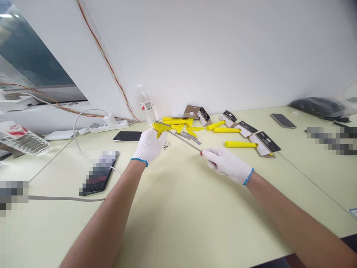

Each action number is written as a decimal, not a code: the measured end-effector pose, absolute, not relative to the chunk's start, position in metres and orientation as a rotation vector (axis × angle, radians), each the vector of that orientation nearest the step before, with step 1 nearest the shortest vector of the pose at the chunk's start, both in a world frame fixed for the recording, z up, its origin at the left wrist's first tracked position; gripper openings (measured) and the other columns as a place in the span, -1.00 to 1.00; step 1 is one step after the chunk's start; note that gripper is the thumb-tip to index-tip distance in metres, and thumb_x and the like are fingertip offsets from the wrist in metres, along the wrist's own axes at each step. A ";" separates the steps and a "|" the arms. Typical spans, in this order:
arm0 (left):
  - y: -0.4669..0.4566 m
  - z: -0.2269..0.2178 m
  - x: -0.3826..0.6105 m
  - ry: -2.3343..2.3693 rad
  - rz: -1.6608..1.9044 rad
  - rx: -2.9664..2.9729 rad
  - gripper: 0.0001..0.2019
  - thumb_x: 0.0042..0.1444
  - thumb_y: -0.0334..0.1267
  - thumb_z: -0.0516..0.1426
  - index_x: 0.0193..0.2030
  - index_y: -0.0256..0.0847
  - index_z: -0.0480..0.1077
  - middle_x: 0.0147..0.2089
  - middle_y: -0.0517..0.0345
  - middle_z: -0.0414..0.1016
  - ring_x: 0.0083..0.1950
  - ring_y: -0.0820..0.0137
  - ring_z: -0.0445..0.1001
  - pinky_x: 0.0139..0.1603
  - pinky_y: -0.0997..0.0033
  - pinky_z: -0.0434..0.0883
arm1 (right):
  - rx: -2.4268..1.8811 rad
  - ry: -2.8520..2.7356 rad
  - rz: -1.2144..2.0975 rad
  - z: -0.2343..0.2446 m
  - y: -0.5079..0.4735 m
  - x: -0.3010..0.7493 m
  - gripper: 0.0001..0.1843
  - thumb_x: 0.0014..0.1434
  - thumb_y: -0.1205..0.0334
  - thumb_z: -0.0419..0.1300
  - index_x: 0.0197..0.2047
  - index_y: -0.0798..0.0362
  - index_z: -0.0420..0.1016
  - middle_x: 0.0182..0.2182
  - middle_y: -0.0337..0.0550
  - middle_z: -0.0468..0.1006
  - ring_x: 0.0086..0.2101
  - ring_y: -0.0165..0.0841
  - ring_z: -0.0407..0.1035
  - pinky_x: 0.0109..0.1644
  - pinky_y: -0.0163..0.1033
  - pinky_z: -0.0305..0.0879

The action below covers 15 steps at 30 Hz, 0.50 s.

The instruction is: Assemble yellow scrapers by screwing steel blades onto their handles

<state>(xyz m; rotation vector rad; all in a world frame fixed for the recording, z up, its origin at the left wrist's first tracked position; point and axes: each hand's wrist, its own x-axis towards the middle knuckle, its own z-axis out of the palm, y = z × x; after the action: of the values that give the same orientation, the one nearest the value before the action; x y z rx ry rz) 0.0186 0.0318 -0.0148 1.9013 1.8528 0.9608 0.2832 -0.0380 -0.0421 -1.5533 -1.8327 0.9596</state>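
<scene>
My left hand [147,147], in a white knitted glove with a blue cuff, is closed around a yellow scraper head [160,128] with a metal strip along its top. My right hand [227,162], gloved the same way, grips a screwdriver [185,141]. Its long shaft points left, and the tip reaches the scraper head; whether it sits in a screw cannot be made out. The screwdriver's handle is mostly hidden in my fingers. Below the head lie small metal pieces [166,145], probably screws. Flat metal blades [192,137] rest just behind the shaft.
Further yellow scraper parts [178,121] and loose yellow handles [241,144] lie toward the wall, among cardboard packaging cards [266,143]. A water bottle [146,106] stands behind my left hand. Phones [126,136], a power strip [108,126] and cables occupy the left side; a grey phone [283,120] lies right.
</scene>
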 end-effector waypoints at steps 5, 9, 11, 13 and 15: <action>0.036 -0.019 0.013 1.869 0.974 1.965 -0.67 0.36 -0.03 0.19 -0.03 -0.32 0.48 -0.15 0.09 0.53 -0.19 0.38 0.52 -0.15 0.33 0.51 | -1.630 -1.813 0.573 -0.048 -0.037 0.283 -0.73 0.22 0.00 0.32 -0.25 0.04 0.49 -0.39 -0.18 0.55 -0.42 -0.37 0.37 -0.37 -0.27 0.23; 0.039 -0.021 0.008 1.891 0.967 1.973 -0.75 0.32 -0.12 0.17 -0.28 -0.27 0.44 -0.36 0.10 0.49 -0.33 0.39 0.43 -0.29 0.40 0.33 | -1.600 -1.957 0.065 -0.056 -0.038 0.280 -0.65 0.43 -0.02 0.13 -0.13 0.01 0.65 -0.31 -0.07 0.61 -0.32 -0.26 0.45 -0.25 -0.19 0.23; 0.039 -0.021 0.006 1.894 0.946 1.971 -0.74 0.29 -0.12 0.14 -0.37 -0.23 0.38 -0.43 0.11 0.45 -0.41 0.40 0.37 -0.34 0.38 0.26 | -1.623 -1.945 0.085 -0.056 -0.038 0.279 -0.61 0.46 -0.02 0.08 -0.11 0.04 0.66 -0.30 -0.06 0.62 -0.31 -0.26 0.46 -0.24 -0.19 0.25; 0.039 -0.022 0.004 1.885 0.940 1.997 -0.73 0.27 -0.11 0.11 -0.39 -0.21 0.34 -0.45 0.12 0.44 -0.44 0.41 0.33 -0.36 0.38 0.23 | -1.641 -1.909 0.265 -0.056 -0.037 0.281 -0.60 0.43 -0.07 0.12 -0.17 0.07 0.61 -0.33 -0.08 0.61 -0.36 -0.30 0.44 -0.30 -0.22 0.27; 0.039 -0.023 0.003 1.868 0.960 2.040 -0.75 0.26 -0.12 0.08 -0.39 -0.20 0.32 -0.44 0.13 0.44 -0.45 0.42 0.32 -0.37 0.39 0.19 | -1.651 -1.915 0.393 -0.057 -0.035 0.284 -0.58 0.31 -0.17 0.24 -0.23 0.07 0.55 -0.39 -0.11 0.59 -0.44 -0.33 0.40 -0.39 -0.24 0.25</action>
<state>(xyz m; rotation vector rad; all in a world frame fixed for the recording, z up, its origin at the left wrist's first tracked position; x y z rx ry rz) 0.0031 0.0391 -0.0230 2.0395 1.8679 0.9602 0.2836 -0.0352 -0.0571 -1.6509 -1.9152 0.3929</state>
